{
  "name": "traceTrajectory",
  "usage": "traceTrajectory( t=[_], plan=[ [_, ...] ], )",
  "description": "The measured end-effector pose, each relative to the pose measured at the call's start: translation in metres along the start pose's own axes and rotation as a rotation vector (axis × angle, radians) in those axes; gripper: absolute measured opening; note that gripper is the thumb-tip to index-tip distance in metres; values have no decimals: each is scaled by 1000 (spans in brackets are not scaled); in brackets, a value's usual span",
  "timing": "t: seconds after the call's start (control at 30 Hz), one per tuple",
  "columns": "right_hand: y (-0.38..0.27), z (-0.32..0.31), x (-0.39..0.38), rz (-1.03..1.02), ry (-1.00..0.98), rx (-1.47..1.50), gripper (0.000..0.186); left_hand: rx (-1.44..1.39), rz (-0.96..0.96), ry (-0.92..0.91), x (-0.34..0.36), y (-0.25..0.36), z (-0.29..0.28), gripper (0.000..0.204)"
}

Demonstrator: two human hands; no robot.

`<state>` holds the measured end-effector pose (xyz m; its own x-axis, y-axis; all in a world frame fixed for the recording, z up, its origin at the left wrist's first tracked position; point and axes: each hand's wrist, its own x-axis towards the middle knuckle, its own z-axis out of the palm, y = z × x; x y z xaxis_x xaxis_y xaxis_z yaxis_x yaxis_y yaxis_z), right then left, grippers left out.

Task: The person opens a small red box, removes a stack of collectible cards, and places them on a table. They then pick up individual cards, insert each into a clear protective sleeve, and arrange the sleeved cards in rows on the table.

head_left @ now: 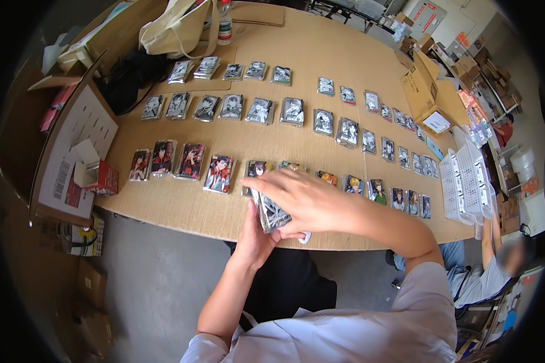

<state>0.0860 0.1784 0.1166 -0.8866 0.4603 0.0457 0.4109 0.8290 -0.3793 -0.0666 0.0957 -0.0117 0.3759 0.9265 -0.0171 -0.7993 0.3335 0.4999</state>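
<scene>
Over the table's near edge, my left hand (pixel 254 239) is closed around the lower part of a stack of cards (pixel 272 212) with black-and-white character art. My right hand (pixel 297 196) reaches across the top of the same stack, its fingers bent over it and gripping its edges. Behind my hands stands the near row of coloured card stacks, among them a red one (pixel 219 173) to the left and a green one (pixel 377 191) to the right. My right hand partly hides a few stacks in that row. Farther rows hold grey card stacks (pixel 292 111).
A cardboard box (pixel 72 151) with a small red-and-white carton (pixel 97 175) stands at left. White plastic baskets (pixel 460 181) and an open brown box (pixel 433 91) are at right. A canvas bag (pixel 175 30) and a bottle (pixel 224 27) stand at the back. Another person (pixel 481 284) sits at right.
</scene>
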Motion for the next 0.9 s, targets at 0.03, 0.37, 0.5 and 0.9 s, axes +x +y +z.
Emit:
traceTrajectory(
  t=[0.03, 0.37, 0.5, 0.9],
  plan=[
    [10, -8, 5, 50, 4, -17, 102, 46, 62, 4, 4, 2, 6, 78],
    [292, -103, 84, 557, -22, -277, 109, 649, 331, -46, -5, 5, -35, 43],
    [370, -100, 108, 589, -26, -208, 114, 815, 190, 62, -4, 8, -31, 32],
    [412, -92, 129, 632, -186, -134, 136, 908, 210, -16, 4, 14, -31, 33]
  ],
)
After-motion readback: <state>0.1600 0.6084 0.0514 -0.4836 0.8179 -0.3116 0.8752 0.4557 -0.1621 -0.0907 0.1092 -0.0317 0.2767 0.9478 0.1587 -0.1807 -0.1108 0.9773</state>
